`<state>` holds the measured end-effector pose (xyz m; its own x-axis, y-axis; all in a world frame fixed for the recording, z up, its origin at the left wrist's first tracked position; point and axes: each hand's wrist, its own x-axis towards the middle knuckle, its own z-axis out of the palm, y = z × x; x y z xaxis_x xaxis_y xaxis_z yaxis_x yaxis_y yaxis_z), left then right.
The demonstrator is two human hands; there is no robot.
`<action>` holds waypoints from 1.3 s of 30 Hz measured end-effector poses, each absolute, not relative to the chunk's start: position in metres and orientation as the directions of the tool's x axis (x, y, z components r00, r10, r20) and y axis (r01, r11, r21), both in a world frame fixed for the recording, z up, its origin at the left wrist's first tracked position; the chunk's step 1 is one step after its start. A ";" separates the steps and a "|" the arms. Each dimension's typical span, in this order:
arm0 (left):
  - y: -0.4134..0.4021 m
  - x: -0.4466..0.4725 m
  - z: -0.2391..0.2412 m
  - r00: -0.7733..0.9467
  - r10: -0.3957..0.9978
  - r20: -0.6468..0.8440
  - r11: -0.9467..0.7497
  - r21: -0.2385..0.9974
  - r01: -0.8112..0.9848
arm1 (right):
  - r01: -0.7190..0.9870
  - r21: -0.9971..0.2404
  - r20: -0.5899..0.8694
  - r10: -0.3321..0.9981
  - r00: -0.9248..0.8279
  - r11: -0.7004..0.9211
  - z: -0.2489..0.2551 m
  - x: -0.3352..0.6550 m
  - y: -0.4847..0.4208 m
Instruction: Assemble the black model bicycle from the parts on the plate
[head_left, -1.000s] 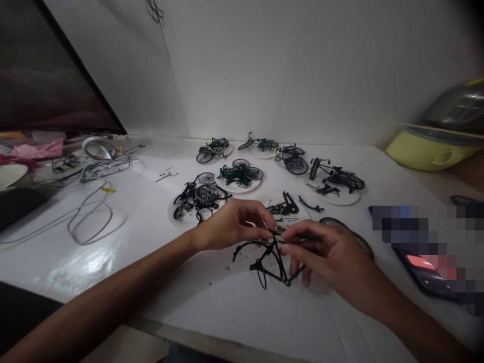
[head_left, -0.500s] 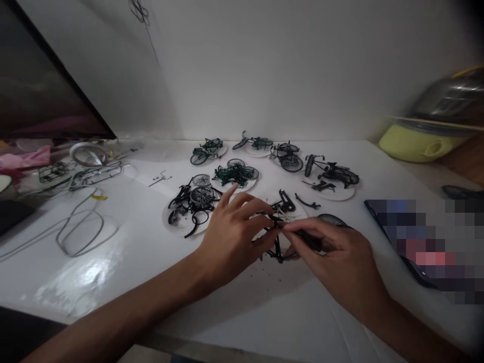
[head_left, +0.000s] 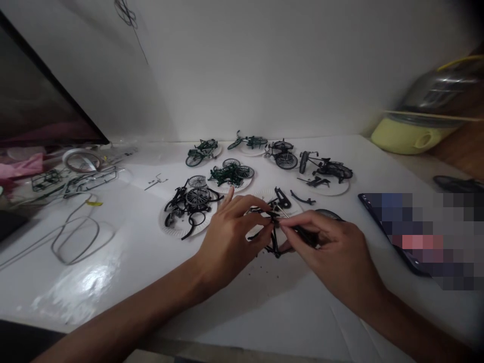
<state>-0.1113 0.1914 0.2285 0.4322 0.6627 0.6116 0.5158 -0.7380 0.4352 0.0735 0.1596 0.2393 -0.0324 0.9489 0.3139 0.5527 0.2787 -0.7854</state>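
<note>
Between my hands is a black model bicycle frame (head_left: 275, 246), partly hidden by my fingers. My left hand (head_left: 234, 241) grips it from the left. My right hand (head_left: 333, 247) pinches a small dark tool (head_left: 302, 234) whose tip meets the frame near my left fingertips. A thin metal pin (head_left: 283, 210) sticks up at that spot. Behind my hands, a white paper plate (head_left: 293, 206) carries black bicycle parts (head_left: 283, 198).
Several paper plates hold green and black model bicycles and loose wheels across the white table. Dark crumbs (head_left: 257, 267) lie below my hands. Plastic part runners (head_left: 91, 181), a wire loop (head_left: 75, 242) and a monitor (head_left: 38, 96) are at left; a blurred phone (head_left: 412, 237) is at right.
The frame has moved from low and visible below my hands to being held closer between them, and my left fingers now cover more of it. The whole scene has drifted left and slightly down in view.
</note>
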 end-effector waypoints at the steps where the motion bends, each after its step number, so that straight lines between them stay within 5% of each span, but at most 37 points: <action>1: 0.192 -0.111 0.228 0.420 0.677 0.605 -0.728 0.463 0.506 | 0.552 -0.782 0.324 0.945 -0.033 0.288 0.239 0.074 0.160; 12: 0.197 -0.116 0.230 0.352 0.860 0.368 -0.473 0.834 0.283 | 0.573 -0.738 0.412 0.911 -0.037 0.357 0.238 0.076 0.158; 18: 0.201 -0.116 0.233 0.390 0.916 0.097 -0.144 0.985 0.094 | 0.537 -0.746 0.462 0.887 -0.011 0.395 0.236 0.078 0.160; 23: 0.204 -0.114 0.235 0.455 0.890 -0.028 0.109 0.982 -0.153 | 0.511 -0.748 0.488 0.873 -0.009 0.424 0.237 0.078 0.161; 28: 0.203 -0.112 0.236 0.446 0.894 -0.054 0.158 0.967 -0.199 | 0.586 -0.708 0.513 0.858 0.043 0.394 0.243 0.081 0.161; 34: 0.198 -0.108 0.234 0.363 0.931 -0.050 0.146 0.959 -0.242 | 0.707 -0.423 0.740 0.666 -0.091 0.567 0.253 0.090 0.155; 39: 0.197 -0.107 0.235 0.319 0.947 -0.047 0.155 0.933 -0.325 | 0.744 -0.260 0.747 0.616 -0.249 0.616 0.257 0.092 0.151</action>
<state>-0.1068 0.1969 0.2350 0.3186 0.9467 -0.0469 -0.3247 0.1555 0.9329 0.0923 0.1515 0.2566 -0.2485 0.6162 0.7474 0.7435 0.6159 -0.2605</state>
